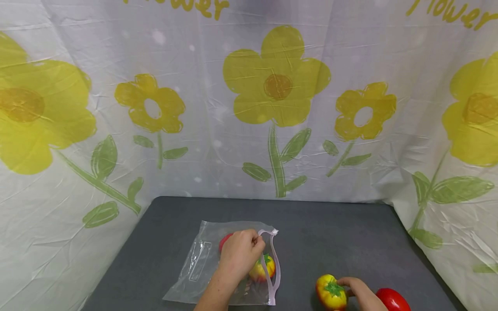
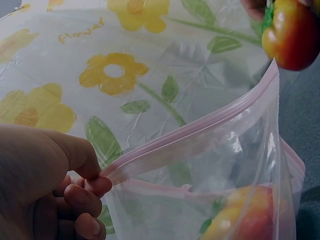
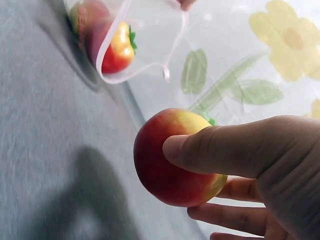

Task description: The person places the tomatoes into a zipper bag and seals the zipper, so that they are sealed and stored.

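Note:
My left hand (image 1: 241,252) pinches the pink zip edge of a clear zip bag (image 2: 200,135) between thumb and fingers. The bag's mouth gapes toward the right. Inside it lie a yellow-and-red toy fruit with a green leafy top (image 1: 256,272) and a red round thing (image 1: 225,241), partly hidden behind my left hand. To the right of the bag, my right hand (image 1: 359,293) grips a second yellow-and-red toy fruit (image 1: 330,291), thumb pressed on its red side and fingers beneath. In the right wrist view this fruit (image 3: 175,157) is apart from the bag.
A glossy red round thing (image 1: 393,299) sits just right of my right hand, at the bottom of the head view. The dark grey table (image 1: 327,229) ends at a white flower-printed sheet (image 1: 210,164) behind and on both sides.

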A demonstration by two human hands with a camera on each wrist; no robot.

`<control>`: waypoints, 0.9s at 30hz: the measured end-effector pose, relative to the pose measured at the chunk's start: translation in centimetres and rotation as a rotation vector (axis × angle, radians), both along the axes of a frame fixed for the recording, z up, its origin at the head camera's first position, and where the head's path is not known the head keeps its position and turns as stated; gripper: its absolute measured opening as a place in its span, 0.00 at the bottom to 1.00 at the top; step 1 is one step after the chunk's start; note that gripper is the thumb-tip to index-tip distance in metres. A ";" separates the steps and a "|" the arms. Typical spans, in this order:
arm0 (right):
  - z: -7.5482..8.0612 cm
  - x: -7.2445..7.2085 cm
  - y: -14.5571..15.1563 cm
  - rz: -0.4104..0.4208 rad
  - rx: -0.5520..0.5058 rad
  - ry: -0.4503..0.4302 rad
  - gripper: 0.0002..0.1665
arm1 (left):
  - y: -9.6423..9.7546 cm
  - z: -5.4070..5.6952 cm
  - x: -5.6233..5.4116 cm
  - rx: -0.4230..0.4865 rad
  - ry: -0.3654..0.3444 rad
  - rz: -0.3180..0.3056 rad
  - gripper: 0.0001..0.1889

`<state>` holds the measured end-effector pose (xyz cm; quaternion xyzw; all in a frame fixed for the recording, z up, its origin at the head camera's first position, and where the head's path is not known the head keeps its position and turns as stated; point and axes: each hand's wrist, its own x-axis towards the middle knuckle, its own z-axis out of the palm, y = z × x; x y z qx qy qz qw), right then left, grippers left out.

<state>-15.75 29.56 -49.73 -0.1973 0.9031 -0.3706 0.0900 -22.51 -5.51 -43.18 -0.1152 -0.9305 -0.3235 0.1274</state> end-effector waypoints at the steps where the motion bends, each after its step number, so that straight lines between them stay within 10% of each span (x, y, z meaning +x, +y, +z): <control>1: 0.2 0.1 -0.7 -0.010 0.006 0.029 0.36 | 0.0 0.0 0.0 0.000 0.001 0.000 0.18; 8: 1.7 0.5 -5.6 -0.139 0.063 0.181 0.35 | -0.1 0.0 0.0 -0.005 0.021 0.008 0.18; 27: 2.8 -1.4 -9.9 -0.095 0.083 0.066 0.34 | 0.1 0.1 0.1 0.003 0.027 0.001 0.19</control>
